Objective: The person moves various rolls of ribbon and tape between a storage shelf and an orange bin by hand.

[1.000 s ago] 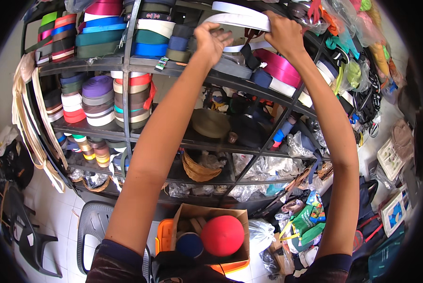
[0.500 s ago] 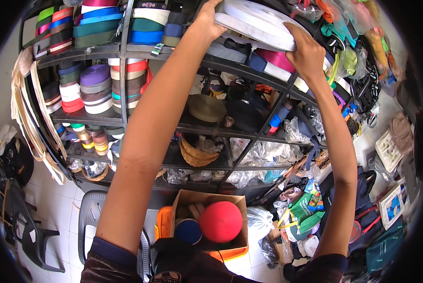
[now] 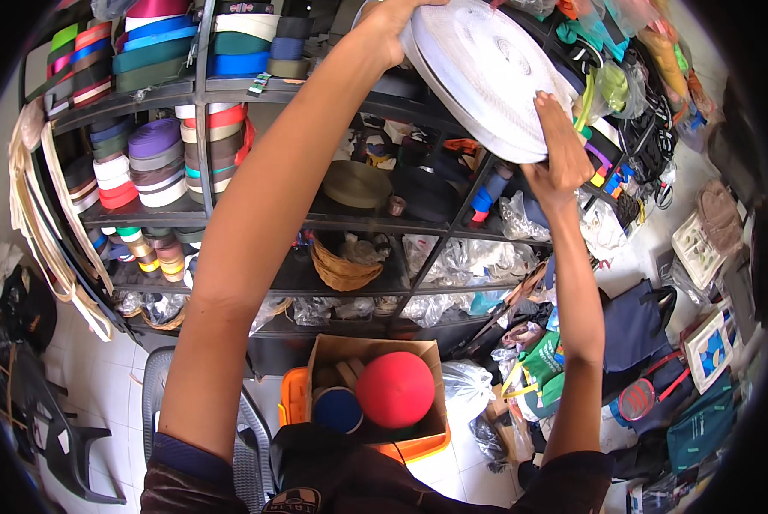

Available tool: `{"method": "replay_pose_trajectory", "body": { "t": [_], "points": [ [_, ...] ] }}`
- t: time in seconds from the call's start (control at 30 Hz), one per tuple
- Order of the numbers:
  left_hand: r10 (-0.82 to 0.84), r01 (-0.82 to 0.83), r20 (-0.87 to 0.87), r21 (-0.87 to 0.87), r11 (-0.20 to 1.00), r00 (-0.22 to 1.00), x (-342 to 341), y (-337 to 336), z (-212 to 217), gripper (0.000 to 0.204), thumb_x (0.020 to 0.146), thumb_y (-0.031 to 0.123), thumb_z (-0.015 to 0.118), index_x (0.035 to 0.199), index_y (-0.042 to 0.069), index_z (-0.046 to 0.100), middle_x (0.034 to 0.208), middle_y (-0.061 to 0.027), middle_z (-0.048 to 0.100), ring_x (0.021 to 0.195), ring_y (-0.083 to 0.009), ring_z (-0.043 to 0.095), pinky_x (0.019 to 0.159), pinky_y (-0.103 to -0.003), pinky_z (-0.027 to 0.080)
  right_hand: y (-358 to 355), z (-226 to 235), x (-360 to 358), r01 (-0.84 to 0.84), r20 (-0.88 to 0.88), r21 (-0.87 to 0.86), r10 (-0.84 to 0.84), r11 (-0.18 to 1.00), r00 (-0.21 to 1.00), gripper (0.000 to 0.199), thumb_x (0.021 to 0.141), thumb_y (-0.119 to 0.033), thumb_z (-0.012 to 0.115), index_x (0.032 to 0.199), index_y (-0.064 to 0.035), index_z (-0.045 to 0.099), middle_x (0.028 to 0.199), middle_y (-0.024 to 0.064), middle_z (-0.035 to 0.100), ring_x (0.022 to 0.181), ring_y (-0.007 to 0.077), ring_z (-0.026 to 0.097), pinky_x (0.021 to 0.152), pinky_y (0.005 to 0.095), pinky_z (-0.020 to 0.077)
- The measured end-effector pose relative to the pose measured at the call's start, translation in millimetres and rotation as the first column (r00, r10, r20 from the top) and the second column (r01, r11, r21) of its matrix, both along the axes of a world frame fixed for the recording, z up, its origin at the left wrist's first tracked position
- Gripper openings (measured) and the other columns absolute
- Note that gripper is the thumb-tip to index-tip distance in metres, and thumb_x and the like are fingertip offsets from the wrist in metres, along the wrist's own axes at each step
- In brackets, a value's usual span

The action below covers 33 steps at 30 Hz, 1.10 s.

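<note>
Roll of flat white coiled strap (image 3: 478, 73) is raised and tilted before black shelving (image 3: 341, 215). Left hand (image 3: 390, 31) grasps its left rim, partly out of frame; right hand (image 3: 564, 161) grips its lower right rim. Olive-green coiled roll (image 3: 355, 183) lies on the shelf below.

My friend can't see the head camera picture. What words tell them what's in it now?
A person's left hand and right hand hold white coiled band, tilted so its flat round face shows. Behind it, dark shelves hold colourful rolls and a woven basket; below is a cardboard box with a red round thing inside.
</note>
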<state>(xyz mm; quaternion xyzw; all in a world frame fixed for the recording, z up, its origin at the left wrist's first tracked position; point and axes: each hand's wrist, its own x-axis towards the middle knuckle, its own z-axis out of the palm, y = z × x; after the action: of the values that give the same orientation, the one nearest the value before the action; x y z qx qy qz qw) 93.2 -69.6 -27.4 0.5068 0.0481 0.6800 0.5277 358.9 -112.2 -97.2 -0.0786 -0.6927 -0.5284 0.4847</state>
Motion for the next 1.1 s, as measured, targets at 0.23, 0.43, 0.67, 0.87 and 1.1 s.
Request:
{"method": "replay_pose_trajectory", "body": {
  "t": [0.23,0.43,0.67,0.87,1.1],
  "points": [
    [0.278,-0.273,-0.203,0.052,0.961,0.939,31.1,-55.1,-6.9,0.033,0.075,0.008,0.07,0.098,-0.013,0.06,0.088,-0.0172,0.068,0.072,-0.0247,0.069,0.061,-0.035,0.058,-10.2,-58.1,10.3,-0.005,-0.176,-0.021,0.002,1.0,0.984,0.054,0.065,-0.009,0.069,0.118,0.005,0.062,0.113,0.0183,0.067,0.11,0.0336,0.063,0.091,0.0421,0.051],
    [0.294,-0.207,-0.268,0.309,0.928,0.917,47.2,-66.1,-21.8,0.021,0.071,0.009,0.072,0.081,-0.009,0.067,0.073,-0.0126,0.067,0.062,-0.021,0.067,0.055,-0.031,0.054,-9.0,-114.6,-3.7,-0.11,-0.302,-0.049,0.09,0.993,0.949,0.054,0.064,0.0,0.068,0.117,0.0091,0.06,0.113,0.0246,0.065,0.111,0.0396,0.062,0.094,0.0478,0.048],
    [0.781,-0.47,-0.418,0.631,0.617,0.464,80.2,-84.9,-45.4,0.032,0.06,0.02,0.074,0.069,-0.009,0.064,0.06,-0.0166,0.061,0.055,-0.0241,0.061,0.055,-0.036,0.048,-12.1,-184.6,-18.7,-0.182,-0.412,-0.06,0.142,0.981,0.9,0.06,0.067,0.007,0.073,0.123,0.0138,0.052,0.121,0.0311,0.058,0.111,0.0454,0.059,0.096,0.0496,0.047],
    [0.742,-0.414,-0.527,0.617,0.67,0.414,89.9,-90.3,-59.8,0.036,0.058,0.018,0.072,0.075,-0.012,0.062,0.074,-0.0274,0.064,0.074,-0.0329,0.066,0.066,-0.039,0.05,-28.8,-228.6,-47.8,-0.193,-0.498,-0.182,0.079,0.964,0.863,0.068,0.068,0.003,0.073,0.13,0.0117,0.046,0.127,0.0312,0.054,0.118,0.0467,0.054,0.1,0.0491,0.0434],
    [0.792,-0.275,-0.531,0.747,0.605,0.3,102.1,-75.5,-70.2,0.045,0.059,0.017,0.073,0.09,-0.013,0.061,0.083,-0.0288,0.064,0.081,-0.0356,0.065,0.069,-0.04,0.05,-47.4,-256.2,-54.4,-0.227,-0.481,-0.425,-0.007,0.876,0.877,0.083,0.067,-0.008,0.08,0.138,0.0047,0.039,0.14,0.0296,0.042,0.13,0.0445,0.042,0.108,0.0512,0.0339]
  ]
}}
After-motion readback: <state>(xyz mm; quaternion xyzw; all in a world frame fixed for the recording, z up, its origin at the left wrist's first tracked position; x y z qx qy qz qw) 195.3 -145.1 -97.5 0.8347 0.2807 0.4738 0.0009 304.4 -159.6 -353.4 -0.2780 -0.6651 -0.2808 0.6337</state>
